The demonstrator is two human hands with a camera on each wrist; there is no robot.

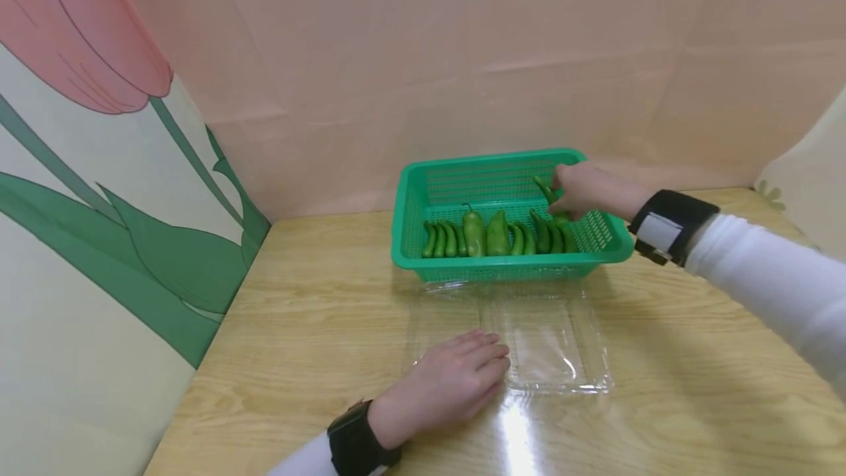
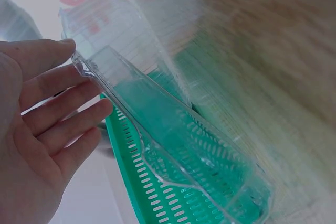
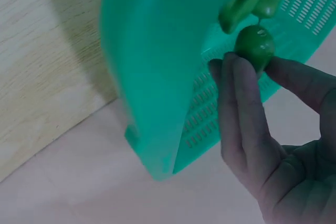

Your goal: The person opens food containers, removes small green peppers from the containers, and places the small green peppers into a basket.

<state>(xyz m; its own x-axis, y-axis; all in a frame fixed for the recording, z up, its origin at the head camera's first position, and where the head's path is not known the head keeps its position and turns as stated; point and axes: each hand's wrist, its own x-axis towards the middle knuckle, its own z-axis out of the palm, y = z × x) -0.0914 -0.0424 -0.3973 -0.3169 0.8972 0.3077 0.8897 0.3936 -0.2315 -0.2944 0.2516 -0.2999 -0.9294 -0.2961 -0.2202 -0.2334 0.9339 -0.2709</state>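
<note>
My right hand (image 1: 584,191) reaches over the right side of a green plastic basket (image 1: 489,263) and pinches a green pepper (image 3: 255,44) between thumb and fingertips. Tilted, this pepper stands above the others in the head view. A row of green peppers (image 1: 474,233), some plump and some slender, lies in the basket. In front stands an open clear plastic container (image 1: 542,333). At its near edge is my left hand (image 1: 456,373); in the left wrist view, thumb and index finger pinch the container's rim, while the other fingers extend loosely beside it.
The wooden table (image 1: 311,300) carries both the basket and the container. Behind it rises a pink covering (image 1: 463,57), close to the basket's back. A panel with a printed tulip (image 1: 99,42) borders the left side.
</note>
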